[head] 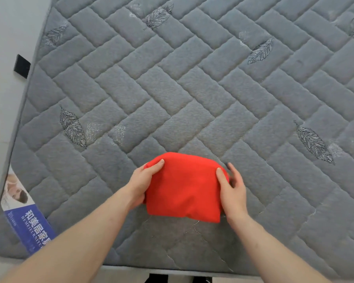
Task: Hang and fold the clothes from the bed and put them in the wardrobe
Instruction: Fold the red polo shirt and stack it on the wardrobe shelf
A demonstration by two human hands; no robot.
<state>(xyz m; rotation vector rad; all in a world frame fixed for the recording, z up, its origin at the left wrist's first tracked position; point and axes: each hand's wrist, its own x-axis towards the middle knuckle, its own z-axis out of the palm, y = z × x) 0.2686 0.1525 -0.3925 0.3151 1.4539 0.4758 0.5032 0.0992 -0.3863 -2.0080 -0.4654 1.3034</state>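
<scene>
A folded red garment (pixel 184 186) is held just above the near part of the grey quilted mattress (pixel 172 88). My left hand (pixel 143 180) grips its left edge, thumb on top and fingers tucked underneath. My right hand (pixel 232 186) grips its right edge, thumb pressed on the top cloth and fingers along the side. No other clothes show on the bed, and the wardrobe is out of view.
A blue and white printed label (pixel 25 213) lies on the mattress's near left corner. A black tag (pixel 22 65) sticks out at the left edge, beside a pale wall. The mattress's near edge runs along the bottom, with dark shoes (pixel 157 278) below it.
</scene>
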